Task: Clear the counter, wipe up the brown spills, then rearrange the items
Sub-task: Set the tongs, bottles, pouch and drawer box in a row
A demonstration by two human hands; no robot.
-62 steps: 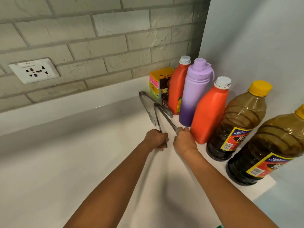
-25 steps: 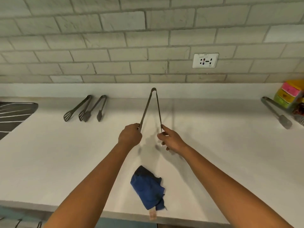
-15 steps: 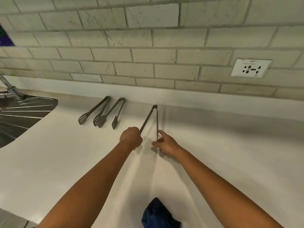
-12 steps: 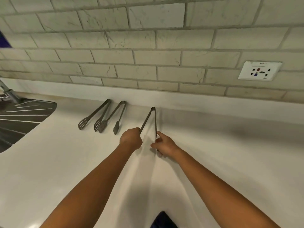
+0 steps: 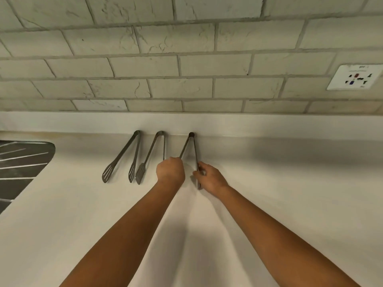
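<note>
**Inspector:** State both hands and the item held.

**Operator:** My left hand (image 5: 170, 171) is curled into a fist around the left arm of the held tongs (image 5: 191, 149). My right hand (image 5: 209, 176) pinches the right arm between thumb and fingers (image 5: 198, 167). The tongs' hinge points away from my fingers, at the backsplash ledge (image 5: 269, 124).

**Inspector:** Anything near the fingers?

**Operator:** Two more tongs lie on the counter (image 5: 290, 193): the middle tongs (image 5: 152, 156) just left of my left knuckles, the far-left tongs (image 5: 124, 157) beyond them. Further left is the sink drainboard (image 5: 22, 162). A wall socket (image 5: 355, 77) sits well up and right.
</note>
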